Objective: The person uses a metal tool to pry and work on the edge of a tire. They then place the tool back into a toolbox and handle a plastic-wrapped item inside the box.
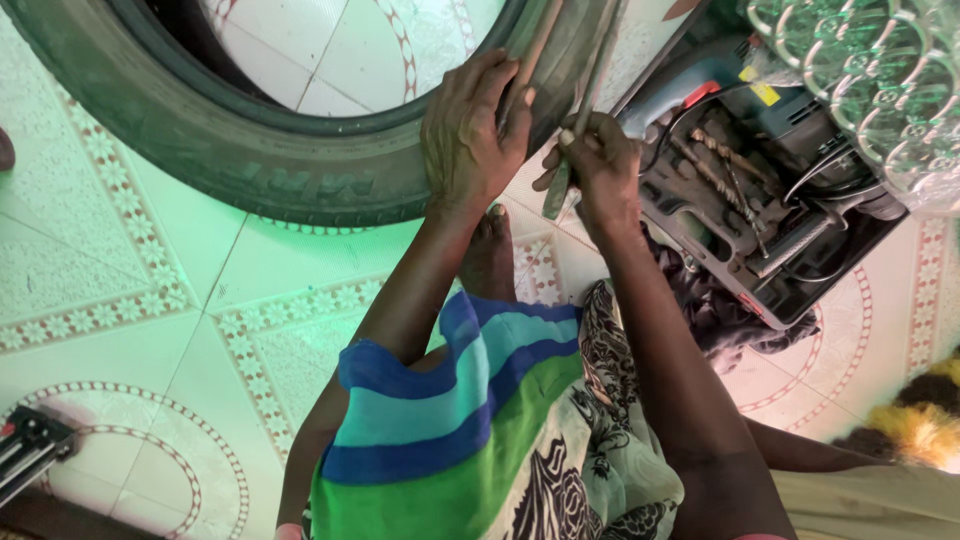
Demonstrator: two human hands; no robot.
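Note:
A black rubber tyre [230,140] lies on the patterned floor tiles in the upper left. My left hand [470,135] is pressed flat on its sidewall, fingers against a long metal bar [535,45] that leans over the tyre's bead. My right hand [598,165] grips a second thin metal tool [585,95] just to the right of the bar, its lower end poking out under my fist. My bare foot [488,255] rests against the tyre's edge below my hands.
An open dark tool case [770,200] with a blue drill [690,85] and drill bits sits on the right. A clear bumpy plastic sheet [870,70] covers the top right corner. Dark cloth [730,320] lies under the case. A black metal object [25,450] is at bottom left.

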